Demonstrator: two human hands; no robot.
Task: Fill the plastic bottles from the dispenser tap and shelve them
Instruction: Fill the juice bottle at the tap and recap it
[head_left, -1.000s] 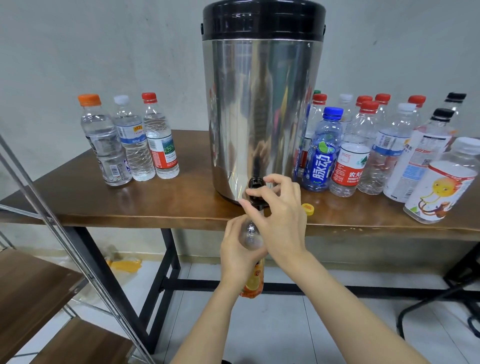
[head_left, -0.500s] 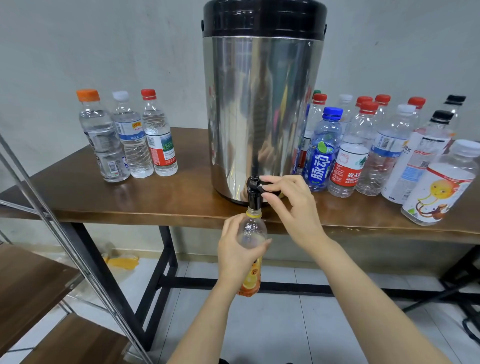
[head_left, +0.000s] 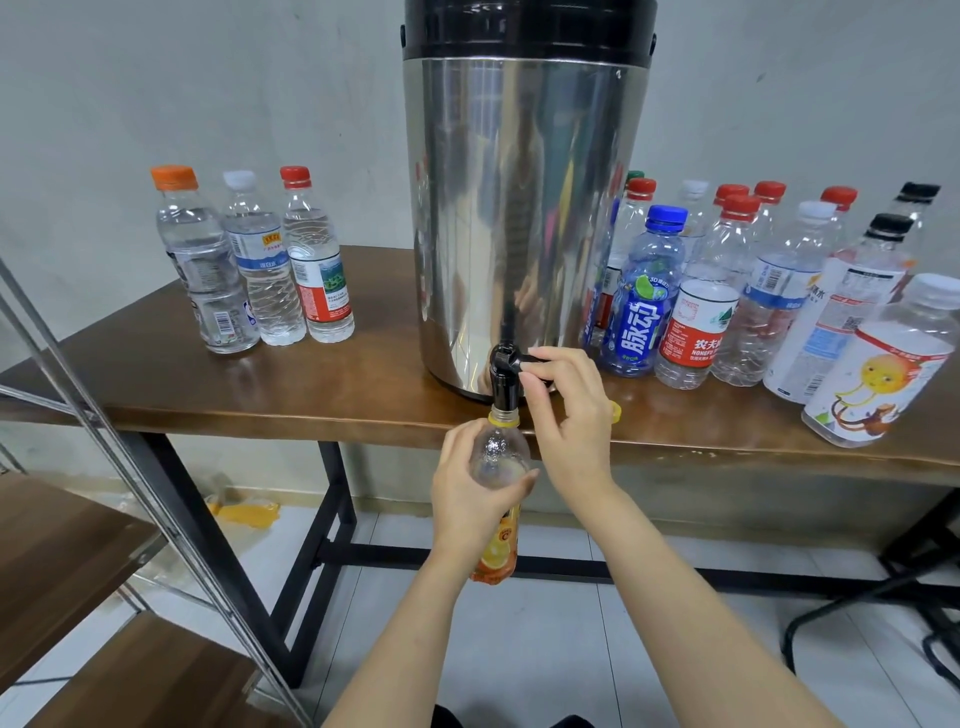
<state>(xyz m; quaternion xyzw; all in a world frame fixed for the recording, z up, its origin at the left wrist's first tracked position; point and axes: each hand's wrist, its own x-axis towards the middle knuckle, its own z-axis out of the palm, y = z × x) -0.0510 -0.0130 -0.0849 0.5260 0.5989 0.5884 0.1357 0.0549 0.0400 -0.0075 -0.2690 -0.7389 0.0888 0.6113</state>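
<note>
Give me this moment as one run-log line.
step: fill | left hand: grips orange-label bottle, mouth under tap | right hand: pinches tap lever | yellow cap: on table

One wide-angle view from the person's head, close in, facing forward and down toward the wall (head_left: 208, 104); dispenser (head_left: 519, 208) at 12 o'clock; table (head_left: 260, 395) across the middle; shelf rack (head_left: 62, 545) at 8 o'clock.

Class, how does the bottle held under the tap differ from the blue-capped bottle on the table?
The held bottle is uncapped under the tap; the blue-capped bottle is closed. The held bottle's label is orange, the blue-capped bottle's blue. The left hand grips the held bottle below the table edge; the blue-capped bottle stands on the table. Both are upright clear plastic.
</note>
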